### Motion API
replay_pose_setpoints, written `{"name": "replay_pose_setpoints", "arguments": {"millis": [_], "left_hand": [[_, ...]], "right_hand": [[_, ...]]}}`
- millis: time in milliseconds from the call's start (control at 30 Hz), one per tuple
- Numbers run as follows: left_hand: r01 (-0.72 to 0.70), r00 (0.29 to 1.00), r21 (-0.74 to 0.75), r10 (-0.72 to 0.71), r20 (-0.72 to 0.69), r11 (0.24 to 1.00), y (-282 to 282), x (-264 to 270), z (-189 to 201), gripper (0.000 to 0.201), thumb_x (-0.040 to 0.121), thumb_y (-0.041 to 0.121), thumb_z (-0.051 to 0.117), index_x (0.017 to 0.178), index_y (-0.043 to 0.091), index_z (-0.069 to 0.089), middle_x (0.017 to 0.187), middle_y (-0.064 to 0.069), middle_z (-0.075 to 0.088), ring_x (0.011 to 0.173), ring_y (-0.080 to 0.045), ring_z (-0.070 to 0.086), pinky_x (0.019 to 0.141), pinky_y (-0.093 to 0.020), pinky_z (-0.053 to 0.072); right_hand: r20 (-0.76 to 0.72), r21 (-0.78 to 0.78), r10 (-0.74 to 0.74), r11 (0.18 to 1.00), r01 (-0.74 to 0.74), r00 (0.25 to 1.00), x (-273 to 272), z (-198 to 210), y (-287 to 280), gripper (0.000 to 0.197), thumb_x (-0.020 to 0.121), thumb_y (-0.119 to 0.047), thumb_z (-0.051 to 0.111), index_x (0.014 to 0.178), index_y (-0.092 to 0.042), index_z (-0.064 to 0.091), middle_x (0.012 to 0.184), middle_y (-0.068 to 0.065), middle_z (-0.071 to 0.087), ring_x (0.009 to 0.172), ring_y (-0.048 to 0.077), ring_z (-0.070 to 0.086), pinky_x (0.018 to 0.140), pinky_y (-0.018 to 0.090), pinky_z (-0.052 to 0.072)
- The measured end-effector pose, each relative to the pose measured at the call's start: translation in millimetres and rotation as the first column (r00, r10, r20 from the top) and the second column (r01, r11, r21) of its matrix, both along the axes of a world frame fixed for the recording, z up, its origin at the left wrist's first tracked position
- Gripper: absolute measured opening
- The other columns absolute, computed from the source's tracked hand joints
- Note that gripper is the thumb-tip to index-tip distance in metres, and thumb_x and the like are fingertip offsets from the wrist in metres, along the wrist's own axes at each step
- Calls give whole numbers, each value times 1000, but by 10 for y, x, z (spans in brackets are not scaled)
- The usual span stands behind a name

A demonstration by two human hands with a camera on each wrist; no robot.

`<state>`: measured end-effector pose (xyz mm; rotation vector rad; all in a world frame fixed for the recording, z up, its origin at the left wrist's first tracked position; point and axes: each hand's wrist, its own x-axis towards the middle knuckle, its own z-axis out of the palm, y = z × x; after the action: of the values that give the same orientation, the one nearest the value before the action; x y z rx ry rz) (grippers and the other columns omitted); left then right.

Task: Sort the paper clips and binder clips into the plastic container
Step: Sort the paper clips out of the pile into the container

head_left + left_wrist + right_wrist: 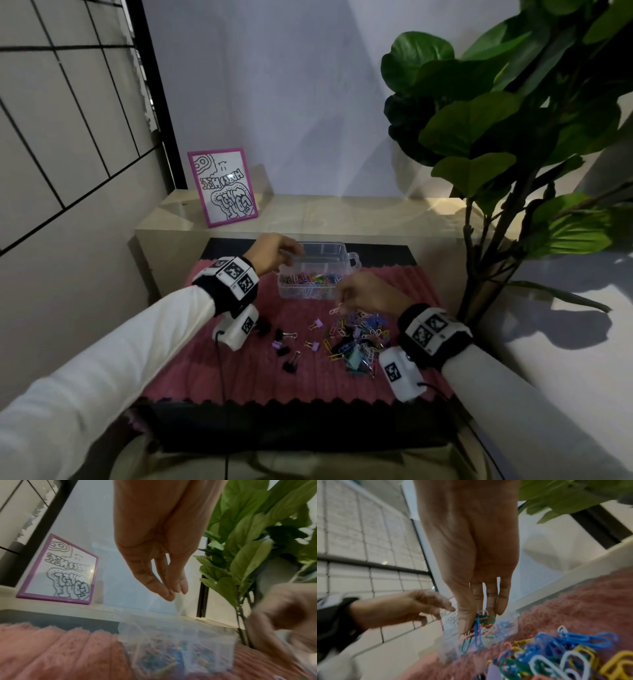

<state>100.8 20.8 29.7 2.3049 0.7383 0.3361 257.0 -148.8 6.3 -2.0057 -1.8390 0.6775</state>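
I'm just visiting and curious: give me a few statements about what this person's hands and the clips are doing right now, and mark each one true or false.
1. The right hand pinches a small bunch of paper clips. True.
2. The left hand grips a black binder clip. False: it hovers over the plastic container with relaxed fingers, holding nothing.
3. The container already has coloured paper clips in its near compartment. True.
4. Every binder clip is already in the container. False: several black binder clips and purple ones lie on the pink mat.
5. The loose pile of clips lies under the left hand. False: it lies by the right hand.
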Motion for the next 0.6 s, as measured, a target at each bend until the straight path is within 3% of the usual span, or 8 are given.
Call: {"name": "replay_pose_setpoints", "arguments": {"millis": [67, 133, 200, 233, 300, 400, 500, 600], "left_hand": [[56, 998, 40, -57, 23, 998, -157, -22, -23, 30, 82, -12, 50, 100, 4, 67, 96, -7, 68, 60, 7, 59, 52, -4, 45], [130, 991, 63, -128, -29, 990, -340, -21, -112, 21, 84, -4, 56, 97, 6, 68, 94, -8, 70, 59, 9, 57, 55, -1, 44], [195, 977, -59, -199, -81, 979, -529, 19, -253, 15, 86, 0, 57, 97, 1, 66, 96, -18, 70, 55, 6, 58, 56, -6, 49], [237, 963, -96, -247, -109, 967, -622, 56, -317, 15, 86, 1, 57, 99, -1, 65, 97, -21, 70, 54, 5, 60, 57, -8, 50], [314, 929, -48, -317, -191, 948, -779, 172, -395, 21, 84, 4, 61, 105, 1, 64, 103, -16, 69, 69, 4, 65, 65, -10, 49], [413, 867, 90, -362, -341, 906, -917, 356, -424, 42, 79, 8, 65, 120, 10, 57, 119, -11, 62, 108, -21, 57, 90, -24, 42], [489, 798, 157, -368, -477, 858, -923, 509, -466, 47, 77, 8, 66, 121, 11, 52, 121, -15, 56, 113, -29, 51, 97, -38, 43], [502, 787, 138, -385, -482, 854, -899, 549, -447, 33, 75, 7, 68, 106, 6, 60, 112, -14, 63, 105, -28, 57, 91, -36, 46]], "right_hand": [[-131, 20, -70, 997, 74, 989, 100, 37, -52, 5, 77, -6, 71, 77, -9, 66, 78, 16, 70, 68, 24, 64, 67, 37, 53], [-252, 49, -127, 988, 144, 959, 185, 67, -98, 8, 74, -5, 73, 78, -2, 67, 72, 9, 67, 62, 14, 63, 65, 33, 52], [-350, 64, -167, 977, 201, 922, 225, 96, -131, 10, 73, -2, 73, 80, 2, 67, 68, 3, 66, 57, 5, 61, 63, 26, 50], [-400, 67, -181, 972, 225, 899, 234, 110, -143, 8, 73, 0, 73, 77, -1, 67, 66, 1, 67, 56, 6, 61, 63, 26, 50], [-466, 66, -209, 961, 270, 860, 252, 134, -166, 14, 73, 1, 72, 71, -12, 66, 66, 1, 68, 60, 13, 62, 63, 28, 52], [-510, 59, -217, 957, 286, 833, 273, 155, -217, 13, 74, -1, 72, 74, -13, 67, 71, 5, 68, 63, 13, 63, 65, 27, 53], [-554, 64, -233, 945, 321, 799, 289, 180, -277, 10, 74, -1, 72, 77, -9, 67, 68, 3, 68, 58, 7, 62, 62, 20, 53], [-581, 60, -254, 934, 353, 773, 307, 192, -324, 11, 75, 3, 70, 74, -7, 65, 58, -5, 67, 52, 2, 60, 56, 14, 51]]}}
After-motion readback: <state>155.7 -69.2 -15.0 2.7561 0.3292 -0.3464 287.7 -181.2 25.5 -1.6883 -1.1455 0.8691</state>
